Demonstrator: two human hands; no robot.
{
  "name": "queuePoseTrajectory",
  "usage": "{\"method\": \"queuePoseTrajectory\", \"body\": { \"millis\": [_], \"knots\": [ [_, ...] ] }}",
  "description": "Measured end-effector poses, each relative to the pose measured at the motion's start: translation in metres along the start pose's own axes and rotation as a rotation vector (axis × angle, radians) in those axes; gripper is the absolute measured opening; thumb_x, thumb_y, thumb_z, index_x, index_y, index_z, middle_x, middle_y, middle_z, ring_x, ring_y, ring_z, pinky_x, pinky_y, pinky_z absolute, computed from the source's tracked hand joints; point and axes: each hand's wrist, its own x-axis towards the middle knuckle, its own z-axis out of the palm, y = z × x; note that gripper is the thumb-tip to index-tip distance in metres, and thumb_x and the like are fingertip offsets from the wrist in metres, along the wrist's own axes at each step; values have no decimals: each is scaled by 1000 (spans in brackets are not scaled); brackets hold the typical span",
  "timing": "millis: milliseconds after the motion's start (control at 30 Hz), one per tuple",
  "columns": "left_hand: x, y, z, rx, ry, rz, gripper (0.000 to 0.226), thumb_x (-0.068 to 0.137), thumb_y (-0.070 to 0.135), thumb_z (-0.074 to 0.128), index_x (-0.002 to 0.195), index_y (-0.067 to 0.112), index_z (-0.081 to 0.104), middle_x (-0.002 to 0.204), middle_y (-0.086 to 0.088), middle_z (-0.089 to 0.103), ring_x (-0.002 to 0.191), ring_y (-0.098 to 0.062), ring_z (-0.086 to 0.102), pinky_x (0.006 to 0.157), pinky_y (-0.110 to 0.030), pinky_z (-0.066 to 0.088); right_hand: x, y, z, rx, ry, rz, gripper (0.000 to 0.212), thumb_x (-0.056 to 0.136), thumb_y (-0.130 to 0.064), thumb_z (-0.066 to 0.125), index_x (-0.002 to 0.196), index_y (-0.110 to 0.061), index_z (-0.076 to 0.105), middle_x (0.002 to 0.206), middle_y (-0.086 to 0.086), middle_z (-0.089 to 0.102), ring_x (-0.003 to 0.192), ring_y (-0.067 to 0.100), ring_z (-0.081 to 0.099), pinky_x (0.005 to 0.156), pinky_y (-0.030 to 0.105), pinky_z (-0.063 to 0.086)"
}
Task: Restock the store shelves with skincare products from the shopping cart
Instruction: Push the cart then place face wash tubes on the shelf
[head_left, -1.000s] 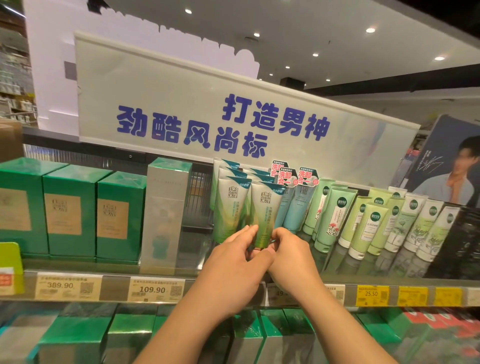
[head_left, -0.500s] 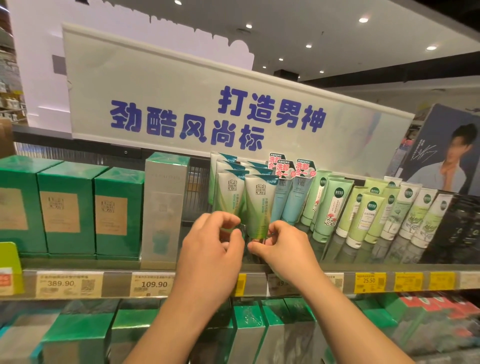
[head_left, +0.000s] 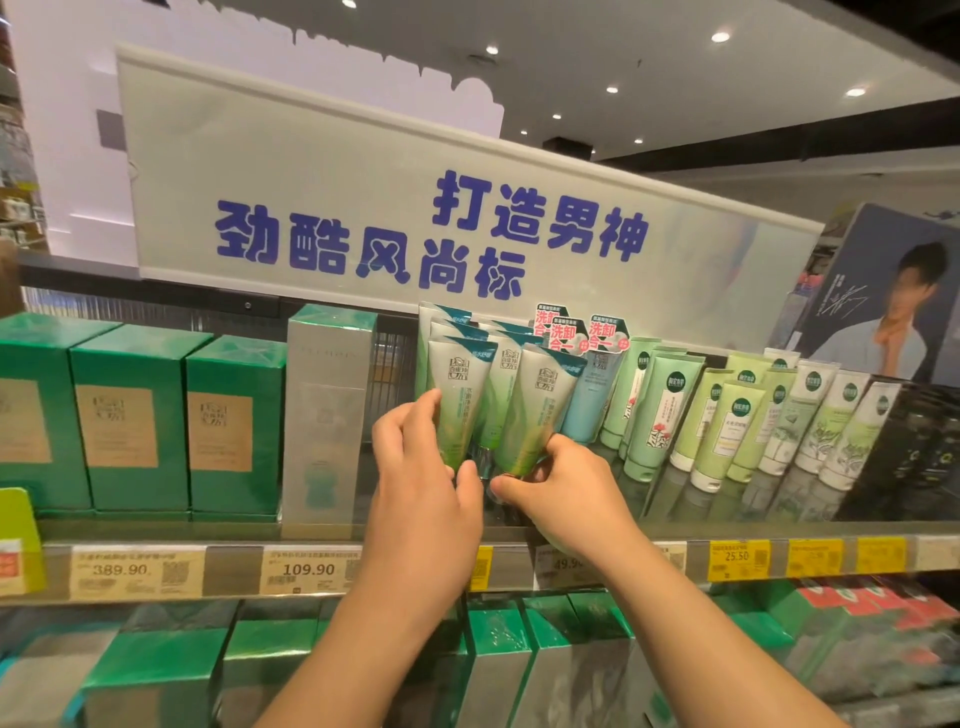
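Two green-and-white skincare tubes stand cap-down at the front of a cluster on the upper shelf (head_left: 675, 530). My left hand (head_left: 421, 483) grips the left tube (head_left: 460, 400) near its lower end, fingers curled round its side. My right hand (head_left: 561, 488) pinches the bottom of the right tube (head_left: 540, 410), which leans slightly left. More tubes of the same kind (head_left: 498, 358) stand behind them. The shopping cart is out of view.
Green boxes (head_left: 130, 415) and a tall silver-green box (head_left: 327, 415) stand left of the tubes. Pale green and white tubes (head_left: 737, 426) fill the shelf to the right, then dark packs (head_left: 914, 447). A sign with blue lettering (head_left: 415, 239) hangs above. Price tags (head_left: 306, 569) line the shelf edge; boxes fill the lower shelf.
My left hand has shifted from beside the right tube to a grip on the left front tube. My right hand stays at the right tube's base. The camera moved closer.
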Motion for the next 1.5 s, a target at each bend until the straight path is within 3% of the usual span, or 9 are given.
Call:
{"method": "queuePoseTrajectory", "body": {
  "millis": [200, 500, 700, 833, 1000, 1100, 1200, 1333, 1500],
  "knots": [
    [3, -2, 2, 16, -37, -34, 81, 100, 30, 61, 160, 36, 7, 152, 18, 18, 102, -12, 63, 83, -21, 42, 4, 3, 6, -28, -5, -25, 29, 76, -49, 82, 95, -33, 67, 64, -10, 65, 63, 4, 61, 59, 30, 51],
    [2, -2, 1, -14, -20, -67, 82, 99, 35, 61, 160, 37, 7, 154, 17, 20, 95, -7, 63, 59, -6, 39, 6, 6, 7, -13, -42, -42, 29, 80, -51, 81, 99, -35, 67, 71, -8, 69, 67, 6, 64, 67, 36, 58],
    [-2, -1, -1, -71, -5, -56, 81, 96, 37, 64, 159, 37, 14, 146, 20, 24, 90, -4, 62, 66, -11, 41, 8, 7, 7, -8, -61, -50, 29, 79, -51, 82, 98, -32, 68, 77, -5, 71, 74, 11, 66, 73, 42, 59],
    [-5, -1, -2, -90, 1, -43, 79, 94, 37, 65, 158, 36, 18, 141, 22, 26, 89, -3, 61, 75, -18, 45, 8, 5, 7, -11, -65, -51, 29, 79, -51, 81, 97, -32, 68, 77, -5, 69, 74, 11, 65, 72, 40, 58],
    [-9, -1, -4, -139, 14, -15, 74, 94, 36, 65, 155, 37, 25, 140, 21, 30, 90, 0, 61, 68, -15, 49, 6, 4, 6, -8, -77, -44, 28, 80, -50, 81, 93, -31, 67, 69, -7, 65, 65, 6, 60, 59, 28, 49],
    [-13, 0, -8, -160, 25, 31, 65, 92, 39, 64, 149, 40, 34, 135, 20, 35, 91, -1, 60, 67, -16, 51, 4, 2, -2, 16, -80, -18, 40, 80, -52, 81, 106, -28, 61, 73, -10, 66, 65, -1, 60, 58, 22, 45],
    [-18, 1, -12, -204, 30, 71, 53, 90, 40, 63, 140, 40, 45, 130, 19, 42, 94, -5, 60, 70, -12, 50, -3, 1, -16, 65, 16, -16, 44, 88, -50, 74, 122, -27, 58, 89, -10, 68, 83, -2, 62, 69, 22, 45],
    [-24, 6, -11, -244, 28, 122, 44, 89, 38, 62, 131, 41, 49, 125, 17, 49, 101, 1, 58, 75, -6, 46, -19, 8, -29, 221, 167, -46, 25, 94, -42, 69, 113, -27, 69, 92, -14, 69, 85, -6, 62, 71, 14, 46],
    [-35, 17, 2, -252, -18, 183, 40, 93, 40, 61, 132, 36, 54, 124, 21, 51, 103, 1, 59, 80, -5, 44, -48, 24, -42, 393, 272, -81, 11, 95, -36, 69, 103, -29, 73, 94, -17, 74, 90, -5, 67, 85, 23, 54]
  ]
}}
